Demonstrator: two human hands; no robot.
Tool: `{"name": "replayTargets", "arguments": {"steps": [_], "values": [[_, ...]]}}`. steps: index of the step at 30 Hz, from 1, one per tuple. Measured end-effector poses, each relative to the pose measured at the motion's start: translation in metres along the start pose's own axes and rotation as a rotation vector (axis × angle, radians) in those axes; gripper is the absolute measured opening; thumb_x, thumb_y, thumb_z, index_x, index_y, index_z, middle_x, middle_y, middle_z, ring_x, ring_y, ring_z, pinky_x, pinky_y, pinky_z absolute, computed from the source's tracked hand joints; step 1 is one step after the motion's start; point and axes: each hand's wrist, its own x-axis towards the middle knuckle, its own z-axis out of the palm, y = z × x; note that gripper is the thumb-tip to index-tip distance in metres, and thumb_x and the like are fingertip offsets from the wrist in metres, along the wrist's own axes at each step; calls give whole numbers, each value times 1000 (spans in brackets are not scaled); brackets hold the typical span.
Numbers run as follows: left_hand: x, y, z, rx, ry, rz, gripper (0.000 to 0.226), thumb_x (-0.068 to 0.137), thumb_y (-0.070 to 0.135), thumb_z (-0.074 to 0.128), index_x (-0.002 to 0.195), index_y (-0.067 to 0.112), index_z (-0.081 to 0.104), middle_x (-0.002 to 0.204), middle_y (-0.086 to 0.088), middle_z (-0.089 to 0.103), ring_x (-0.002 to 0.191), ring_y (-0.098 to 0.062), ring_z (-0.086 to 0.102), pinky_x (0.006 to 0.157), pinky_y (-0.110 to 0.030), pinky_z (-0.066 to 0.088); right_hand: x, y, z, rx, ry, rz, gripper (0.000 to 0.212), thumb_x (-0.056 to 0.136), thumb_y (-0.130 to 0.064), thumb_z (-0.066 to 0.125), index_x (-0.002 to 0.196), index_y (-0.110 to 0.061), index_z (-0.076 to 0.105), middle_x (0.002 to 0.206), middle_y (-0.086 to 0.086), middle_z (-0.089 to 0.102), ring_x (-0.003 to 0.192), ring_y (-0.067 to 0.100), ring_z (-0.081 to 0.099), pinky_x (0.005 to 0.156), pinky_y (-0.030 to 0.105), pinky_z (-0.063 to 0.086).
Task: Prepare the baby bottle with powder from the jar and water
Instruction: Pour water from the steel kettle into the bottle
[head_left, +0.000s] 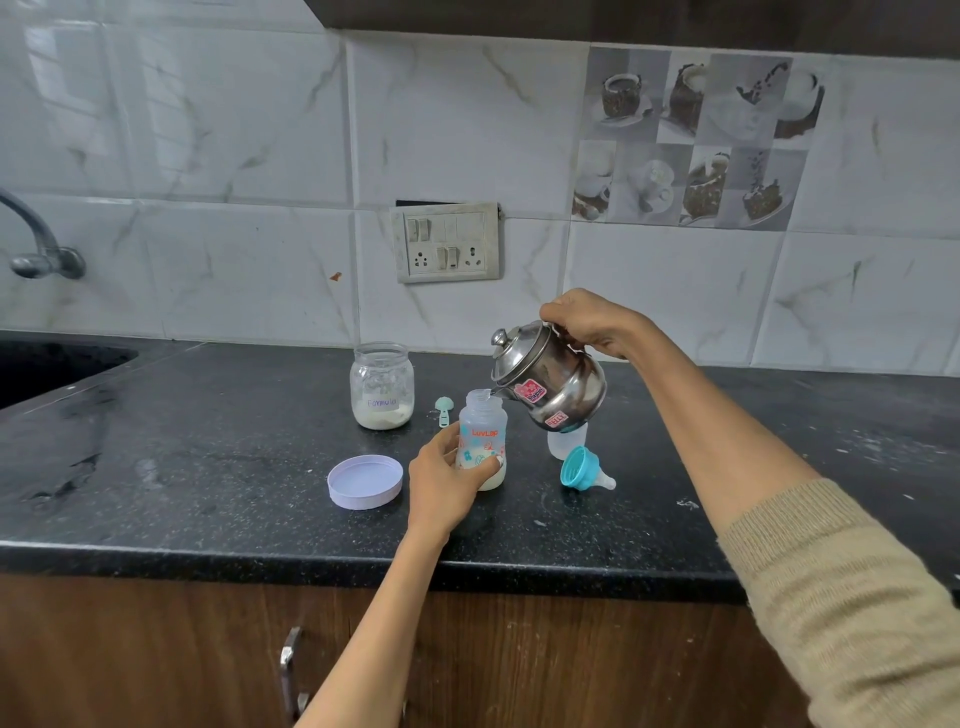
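The right hand (587, 322) grips a tilted steel kettle (550, 382), spout at the mouth of a printed plastic baby bottle (482, 441) clasped by the left hand (444, 480) on the speckled black tabletop (208, 467); a glass formula jar (383, 385) stands behind, its lilac lid (365, 481) off.

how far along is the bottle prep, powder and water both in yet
Powder looks done: the jar stands open, its lid and the scoop lie on the counter, and the bottle holds whitish contents. Water is in hand: the right hand tips the kettle over the bottle's mouth while the left hand steadies it. Left: fit the teal nipple cap.
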Motion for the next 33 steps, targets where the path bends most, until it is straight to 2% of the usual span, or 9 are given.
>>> {"name": "replayTargets", "arguments": {"steps": [6,12,33], "values": [[0,1,0,-2,-1,-5,68,72,15,79,133,15,51,127,-6,61,112,-16,60,97,-32,48,1,-4,-2,-30,3,2,36,88,-10,42,57,-19,27,58,2,21,53,14,18,53,30,15],[-1,1,0,-8,3,13,62,71,14,78,128,17,55,122,-4,64,103,-12,61,91,-28,48,0,-7,-2,-39,-6,-6,38,89,-9,42,57,-19,25,58,2,19,53,14,17,53,30,15],[0,1,-1,3,-3,-11,69,72,16,79,134,15,50,129,-6,60,114,-16,58,97,-32,48,-2,-9,-3,-62,-5,1,37,90,-10,42,58,-19,26,59,2,20,53,15,18,52,29,17]]}}
